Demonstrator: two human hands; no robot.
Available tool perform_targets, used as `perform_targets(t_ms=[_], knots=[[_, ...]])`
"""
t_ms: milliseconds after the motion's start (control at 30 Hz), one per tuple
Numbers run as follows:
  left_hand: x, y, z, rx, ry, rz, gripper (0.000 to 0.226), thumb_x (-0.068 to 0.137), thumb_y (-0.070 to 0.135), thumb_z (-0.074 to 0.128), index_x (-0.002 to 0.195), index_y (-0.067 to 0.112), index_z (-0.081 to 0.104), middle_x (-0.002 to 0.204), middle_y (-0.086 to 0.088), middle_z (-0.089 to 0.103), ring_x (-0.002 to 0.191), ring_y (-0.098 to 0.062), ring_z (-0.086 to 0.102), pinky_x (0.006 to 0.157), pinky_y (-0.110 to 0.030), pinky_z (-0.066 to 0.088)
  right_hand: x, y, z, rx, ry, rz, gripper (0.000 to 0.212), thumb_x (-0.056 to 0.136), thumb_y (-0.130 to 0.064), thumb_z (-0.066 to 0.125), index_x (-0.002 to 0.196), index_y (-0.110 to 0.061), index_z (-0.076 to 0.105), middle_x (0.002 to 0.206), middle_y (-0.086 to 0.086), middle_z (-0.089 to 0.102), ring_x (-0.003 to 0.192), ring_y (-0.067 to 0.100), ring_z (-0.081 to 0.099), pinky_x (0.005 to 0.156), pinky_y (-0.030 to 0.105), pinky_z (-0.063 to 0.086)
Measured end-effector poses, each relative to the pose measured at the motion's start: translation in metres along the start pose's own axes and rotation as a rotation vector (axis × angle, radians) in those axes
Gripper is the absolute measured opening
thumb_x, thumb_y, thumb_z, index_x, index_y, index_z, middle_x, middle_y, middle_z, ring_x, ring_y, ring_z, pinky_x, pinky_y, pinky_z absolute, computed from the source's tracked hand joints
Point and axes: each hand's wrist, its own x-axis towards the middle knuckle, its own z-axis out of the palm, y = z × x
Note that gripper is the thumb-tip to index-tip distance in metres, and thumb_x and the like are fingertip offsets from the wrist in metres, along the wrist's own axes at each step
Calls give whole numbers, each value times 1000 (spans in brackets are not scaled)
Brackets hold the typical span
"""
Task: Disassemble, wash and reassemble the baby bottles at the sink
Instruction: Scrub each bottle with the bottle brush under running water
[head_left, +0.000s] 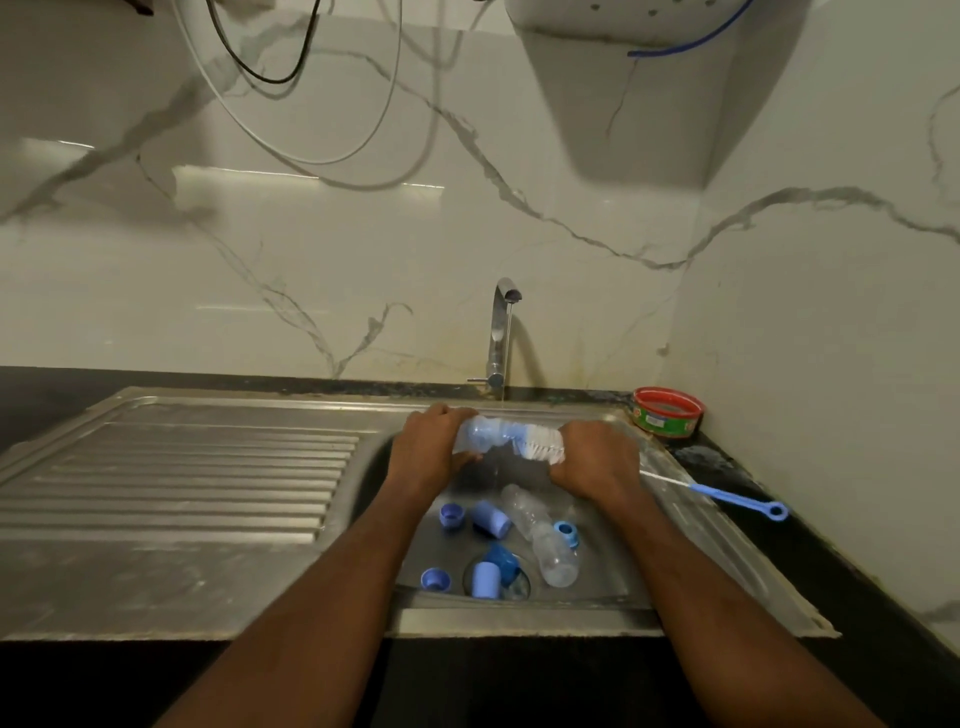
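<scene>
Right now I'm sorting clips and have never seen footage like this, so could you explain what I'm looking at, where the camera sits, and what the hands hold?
There is no machine: a person wears one wide-angle camera on the head, looking forward and down at a steel sink. The left hand grips a clear baby bottle. The right hand holds a bottle brush whose bristles enter the bottle's mouth. The tap is running. In the basin lie another clear bottle and several blue caps and rings. A thin blue brush rests on the sink's right edge, and a red-rimmed tub stands in the corner.
</scene>
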Motion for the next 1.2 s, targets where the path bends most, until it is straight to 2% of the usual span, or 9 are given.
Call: perform_targets(t_ms=[133,300,500,700,800,867,967,1033,1200], knots=[[1,15,3,58,-68,178,64,87,44,75,144,36,48,137,1,54,122,-23,50,102,-39,45,-1,-2,1,-12,-12,-1,50,79,-49,76,121,-25,63,113,2,68,102,21,65,79,32,52],[3,8,6,37,-86,116,65,85,45,76,143,37,49,135,1,56,120,-23,53,101,-43,47,4,-8,5,-30,12,-45,48,78,-45,78,120,-26,64,112,1,69,100,21,67,74,31,48],[2,16,7,70,-51,128,66,88,49,71,147,35,44,139,-1,53,122,-24,51,102,-42,46,9,-4,-1,-61,59,28,46,78,-48,78,116,-24,66,108,2,69,98,22,66,73,31,47],[-1,2,-2,95,25,-73,63,87,48,73,143,36,47,140,-2,53,125,-28,50,100,-47,48,10,-4,-3,-47,72,-17,43,76,-41,77,115,-25,67,106,2,69,94,22,66,75,33,52],[2,20,-2,216,71,-46,64,87,41,75,143,31,46,143,-6,50,127,-30,47,99,-44,48,11,5,-4,-29,121,80,47,73,-44,80,114,-26,68,105,1,71,95,22,68,73,32,52],[2,33,1,259,37,40,64,88,36,75,145,28,46,145,-7,48,129,-31,44,101,-43,47,10,5,1,-44,105,84,49,72,-47,81,114,-26,67,106,1,70,96,22,67,74,32,54],[1,38,4,213,-13,78,65,88,32,75,146,26,46,148,-7,45,132,-32,39,106,-41,43,6,-6,13,29,-9,-12,46,78,-45,78,117,-24,66,107,2,69,94,20,65,75,30,52],[1,36,2,162,-14,60,65,89,31,75,146,26,47,149,-7,45,135,-32,38,109,-40,41,5,-10,18,55,14,-42,41,79,-43,76,116,-25,69,103,1,70,90,20,67,70,29,49],[3,36,-2,119,13,37,63,90,35,74,147,29,47,149,-6,46,135,-30,38,110,-39,39,6,-3,15,49,106,25,39,80,-43,76,113,-24,69,102,2,71,91,21,67,75,33,56]])
